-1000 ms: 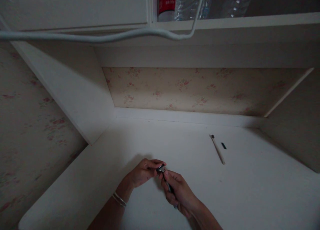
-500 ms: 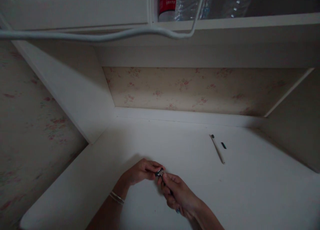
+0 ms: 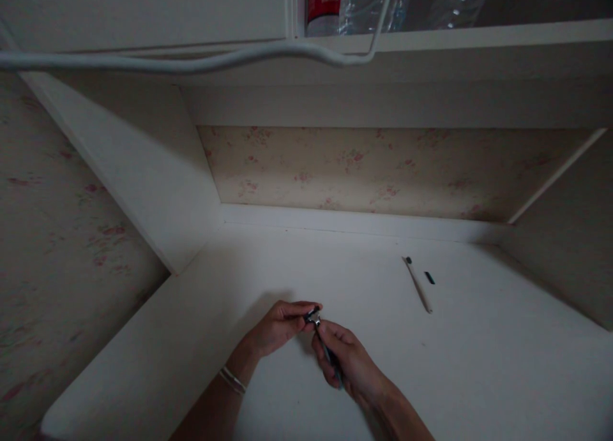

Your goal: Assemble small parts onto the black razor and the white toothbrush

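Both hands meet low over the white desk (image 3: 479, 364), near its middle front. My right hand (image 3: 345, 361) is closed round the thin dark handle of a small razor-like tool (image 3: 317, 320). My left hand (image 3: 280, 326), with thin bracelets at the wrist, pinches the tool's shiny metal head between thumb and fingertips. The tool is too small and dim to name with certainty.
A thin pale stick with a dark tip (image 3: 418, 285) and a small dark piece (image 3: 430, 277) lie on the desk to the right. Floral wallpaper (image 3: 383, 170) backs the alcove. A shelf above holds bottles (image 3: 354, 7); a white cable (image 3: 191, 61) hangs below it.
Both hands and the tool have shifted slightly away from me and to the right; the grips are unchanged.
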A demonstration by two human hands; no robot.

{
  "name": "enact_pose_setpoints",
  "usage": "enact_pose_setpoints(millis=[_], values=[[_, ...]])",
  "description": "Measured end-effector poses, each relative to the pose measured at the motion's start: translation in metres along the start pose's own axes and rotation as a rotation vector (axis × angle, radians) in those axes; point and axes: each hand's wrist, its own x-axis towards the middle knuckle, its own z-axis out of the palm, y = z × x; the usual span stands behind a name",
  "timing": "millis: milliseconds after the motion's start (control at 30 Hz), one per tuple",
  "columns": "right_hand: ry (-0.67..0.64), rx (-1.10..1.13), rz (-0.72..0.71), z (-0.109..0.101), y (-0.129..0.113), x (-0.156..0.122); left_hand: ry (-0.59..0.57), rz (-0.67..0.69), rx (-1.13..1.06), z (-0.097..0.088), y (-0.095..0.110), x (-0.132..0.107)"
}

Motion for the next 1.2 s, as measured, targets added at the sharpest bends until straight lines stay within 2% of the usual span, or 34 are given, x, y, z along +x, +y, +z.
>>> enact_pose_setpoints(millis=[100, 233, 333, 467, 633, 833, 967, 1200], values=[[0.055, -0.105, -0.08, 0.002, 0.003, 0.003, 0.003, 0.009, 0.017, 0.0, 0.0, 0.001], [0.173, -0.219, -0.1, 0.005, 0.006, 0.004, 0.022, 0.029, 0.103, -0.002, -0.002, 0.002], [0.205, -0.235, -0.1, 0.004, 0.008, 0.004, 0.025, 0.044, 0.166, -0.004, -0.005, 0.001], [0.178, -0.208, -0.074, 0.0, 0.008, 0.005, -0.01, 0.041, 0.133, -0.006, -0.007, 0.001], [0.191, -0.312, -0.147, -0.002, 0.011, 0.004, 0.012, 0.014, 0.17, -0.004, -0.006, 0.001], [0.11, -0.162, -0.046, 0.0, 0.008, 0.003, 0.012, -0.019, 0.163, -0.004, -0.004, 0.0], [0.087, -0.167, -0.011, 0.001, 0.002, 0.002, 0.004, -0.051, 0.187, -0.001, 0.001, -0.001], [0.078, -0.246, -0.085, -0.004, 0.006, 0.004, 0.02, -0.048, 0.184, 0.001, 0.004, -0.001]])
